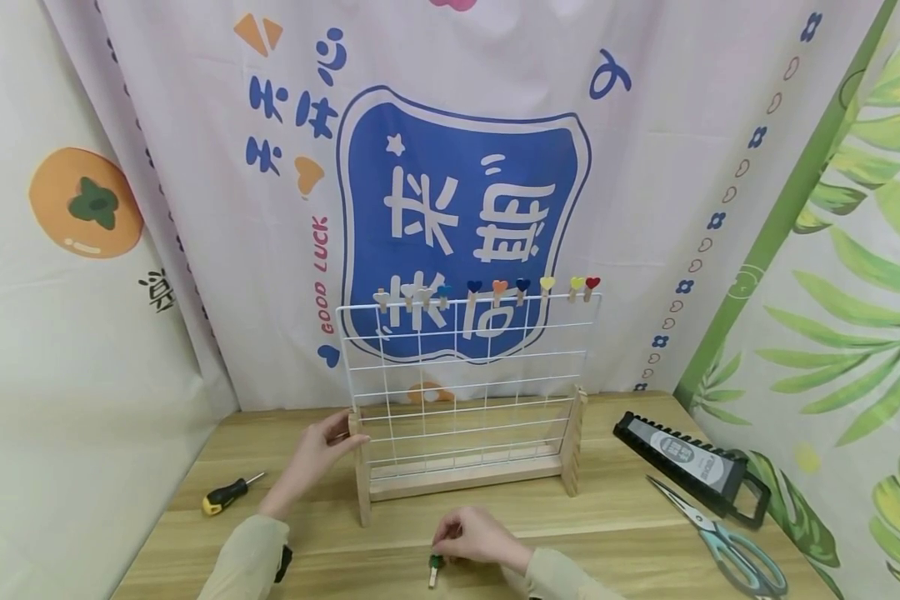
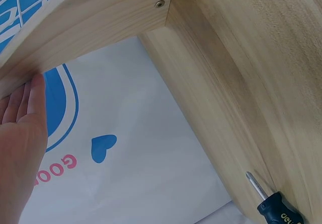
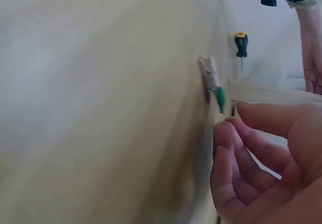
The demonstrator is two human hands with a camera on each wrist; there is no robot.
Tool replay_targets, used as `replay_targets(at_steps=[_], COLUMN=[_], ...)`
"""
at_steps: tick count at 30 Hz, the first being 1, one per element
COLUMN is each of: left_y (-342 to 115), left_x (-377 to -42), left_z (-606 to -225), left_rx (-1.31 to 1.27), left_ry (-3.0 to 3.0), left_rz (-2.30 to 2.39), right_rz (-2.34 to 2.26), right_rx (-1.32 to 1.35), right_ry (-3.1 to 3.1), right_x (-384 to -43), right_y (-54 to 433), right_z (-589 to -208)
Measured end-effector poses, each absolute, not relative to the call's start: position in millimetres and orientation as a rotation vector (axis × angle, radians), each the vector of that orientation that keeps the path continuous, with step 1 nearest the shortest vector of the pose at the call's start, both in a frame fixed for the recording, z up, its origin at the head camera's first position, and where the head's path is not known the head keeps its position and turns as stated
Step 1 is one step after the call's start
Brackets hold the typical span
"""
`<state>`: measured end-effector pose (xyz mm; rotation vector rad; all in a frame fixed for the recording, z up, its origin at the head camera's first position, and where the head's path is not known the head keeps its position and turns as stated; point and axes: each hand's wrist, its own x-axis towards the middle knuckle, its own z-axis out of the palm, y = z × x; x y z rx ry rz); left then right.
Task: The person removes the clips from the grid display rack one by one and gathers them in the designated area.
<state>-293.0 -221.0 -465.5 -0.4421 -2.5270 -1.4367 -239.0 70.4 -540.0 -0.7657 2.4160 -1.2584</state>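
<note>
A white wire grid rack (image 1: 472,360) stands upright in a wooden base, with several heart-topped clothespins along its top bar. My left hand (image 1: 326,454) grips the base's left wooden post (image 1: 362,479); in the left wrist view my fingers lie against the wood. In front of the rack, a small clothespin with a green heart (image 1: 434,570) lies on the table. At the heart end of it is my right hand (image 1: 476,537), fingers bent. From the right wrist, the thumb and fingertips show a gap between them, right by the green heart (image 3: 221,99).
A screwdriver (image 1: 228,495) lies to the left on the wooden table (image 1: 307,542). To the right are a handsaw in a black sheath (image 1: 686,462) and blue-handled scissors (image 1: 727,542), blades pointing toward the rack. A printed curtain (image 1: 270,250) hangs behind.
</note>
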Motion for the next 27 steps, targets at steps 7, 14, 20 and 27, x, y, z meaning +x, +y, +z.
replay_targets(at_steps=[7,14,20,27], left_y=[-221,-222,-223,-224], left_x=[-294,-294,-293,-294], left_z=[-466,-468,-468,-468], left_rx=[-0.462,-0.499,-0.487,-0.488], left_ry=[-2.503,-2.488,-2.493,-2.509], left_rz=[-1.448,-1.46,-1.461,-1.446], right_rz=[-1.253,-1.294,-1.332,-1.41], right_rx=[-0.967,-1.134,-1.316,-1.491], right_ry=[2.557,2.666,2.77,2.877], right_x=[-253,-261,-266,-265], right_y=[71,67,63,62], right_z=[-508,-440,-370,-293])
